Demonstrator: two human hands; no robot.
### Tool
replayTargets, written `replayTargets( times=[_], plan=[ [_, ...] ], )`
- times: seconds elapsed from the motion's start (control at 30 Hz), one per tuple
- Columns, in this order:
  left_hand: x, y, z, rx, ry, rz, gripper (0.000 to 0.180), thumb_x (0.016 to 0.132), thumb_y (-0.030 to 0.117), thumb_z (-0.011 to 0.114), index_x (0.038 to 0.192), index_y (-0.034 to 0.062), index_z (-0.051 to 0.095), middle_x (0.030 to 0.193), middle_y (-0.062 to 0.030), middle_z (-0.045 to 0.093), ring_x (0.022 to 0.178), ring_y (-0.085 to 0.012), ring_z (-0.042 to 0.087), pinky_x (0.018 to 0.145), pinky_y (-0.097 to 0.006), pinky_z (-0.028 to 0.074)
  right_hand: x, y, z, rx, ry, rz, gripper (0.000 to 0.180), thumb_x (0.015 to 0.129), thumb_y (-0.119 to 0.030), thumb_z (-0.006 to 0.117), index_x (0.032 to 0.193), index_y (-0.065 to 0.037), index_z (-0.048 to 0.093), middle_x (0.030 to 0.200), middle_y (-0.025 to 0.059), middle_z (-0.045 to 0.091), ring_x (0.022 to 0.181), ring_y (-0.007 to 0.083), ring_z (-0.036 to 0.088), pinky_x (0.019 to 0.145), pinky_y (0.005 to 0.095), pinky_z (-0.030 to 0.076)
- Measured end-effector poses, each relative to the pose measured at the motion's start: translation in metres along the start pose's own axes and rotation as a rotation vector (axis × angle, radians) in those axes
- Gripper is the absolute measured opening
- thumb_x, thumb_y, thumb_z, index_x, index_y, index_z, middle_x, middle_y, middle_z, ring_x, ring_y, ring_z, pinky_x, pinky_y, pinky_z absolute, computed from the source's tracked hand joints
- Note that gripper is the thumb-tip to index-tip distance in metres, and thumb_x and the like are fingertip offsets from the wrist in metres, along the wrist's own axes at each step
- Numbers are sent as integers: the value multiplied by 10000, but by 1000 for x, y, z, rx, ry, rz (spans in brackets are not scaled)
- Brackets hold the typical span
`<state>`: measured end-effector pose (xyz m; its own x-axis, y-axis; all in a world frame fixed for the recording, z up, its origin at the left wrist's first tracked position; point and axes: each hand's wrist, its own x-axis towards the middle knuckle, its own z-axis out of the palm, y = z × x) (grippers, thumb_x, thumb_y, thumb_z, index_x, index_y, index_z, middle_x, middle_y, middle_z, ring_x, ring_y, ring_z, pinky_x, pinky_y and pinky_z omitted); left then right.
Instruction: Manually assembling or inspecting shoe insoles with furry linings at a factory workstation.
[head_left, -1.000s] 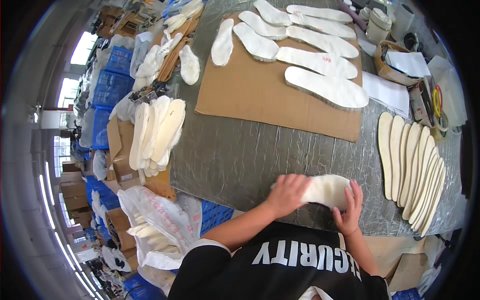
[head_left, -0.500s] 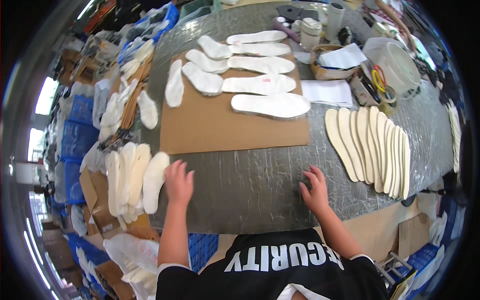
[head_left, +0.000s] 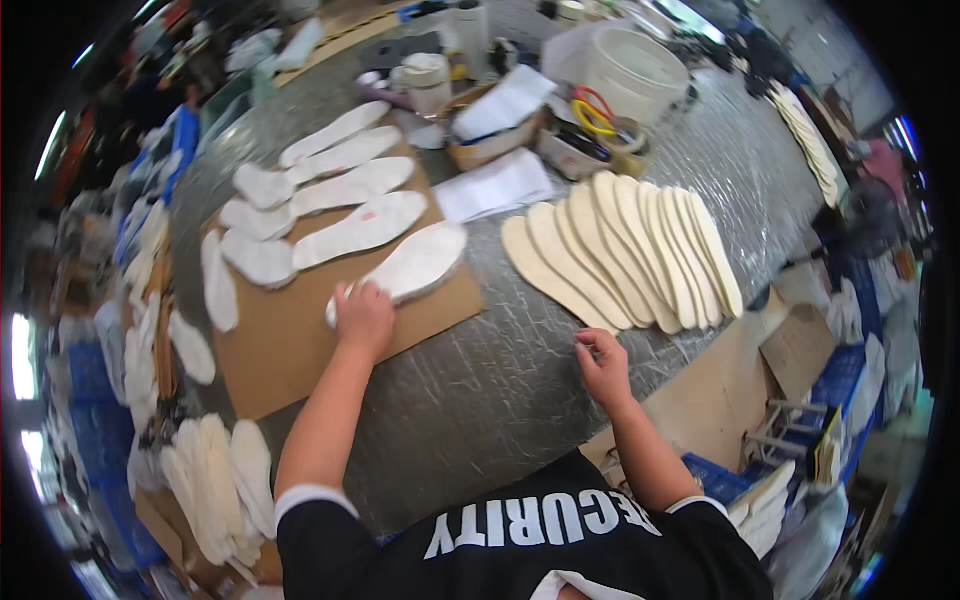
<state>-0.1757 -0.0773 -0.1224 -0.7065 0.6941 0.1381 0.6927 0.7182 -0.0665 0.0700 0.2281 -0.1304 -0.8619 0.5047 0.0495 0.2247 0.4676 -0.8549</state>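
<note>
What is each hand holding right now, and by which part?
Left hand presses the heel end of a white insole on the cardboard sheet. Right hand holds nothing, resting beside the tan insoles.

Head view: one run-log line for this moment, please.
left hand: pressing heel of white insole on cardboard sheet | right hand: empty, on metal table, by fanned tan insoles

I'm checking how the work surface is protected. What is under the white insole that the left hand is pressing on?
A brown cardboard sheet lies under the white insole, itself on the grey table. The left hand covers the insole's near end, so what is beneath there cannot be seen.
</note>
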Motion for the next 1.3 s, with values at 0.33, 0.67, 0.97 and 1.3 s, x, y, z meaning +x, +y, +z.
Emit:
replayTargets(
  times=[0.33,0.67,0.97,1.3],
  plan=[
    [-181,121,-52,-312,-81,50,122,736,102,679,731,81,559,813,-86,537,787,-282,534,778,-453,389,52,106,-195,-714,508,28,329,716,44,630,1029,-55,614,1121,148,595,1078,329,541,891,428,442],
    [-134,152,-75,-741,-282,-201,290,690,151,794,687,44,525,675,-120,528,635,-331,530,569,-419,421,121,147,-319,-336,-264,434,421,784,-102,723,1197,-126,643,1039,73,683,976,203,616,872,325,469],
    [1,263,-70,-1063,-267,201,145,776,95,718,766,21,593,751,-125,589,694,-288,586,626,-357,470,165,151,-320,-209,531,155,371,938,-337,551,1128,-34,648,943,102,698,762,223,621,775,335,501],
    [104,301,-86,-2447,-108,-113,1090,700,677,681,1448,42,205,1374,-212,427,1250,-350,467,1017,-437,418,63,-24,-171,-312,378,-708,390,735,34,588,1108,-47,667,1137,187,620,1021,365,621,845,394,526]
  ],
)
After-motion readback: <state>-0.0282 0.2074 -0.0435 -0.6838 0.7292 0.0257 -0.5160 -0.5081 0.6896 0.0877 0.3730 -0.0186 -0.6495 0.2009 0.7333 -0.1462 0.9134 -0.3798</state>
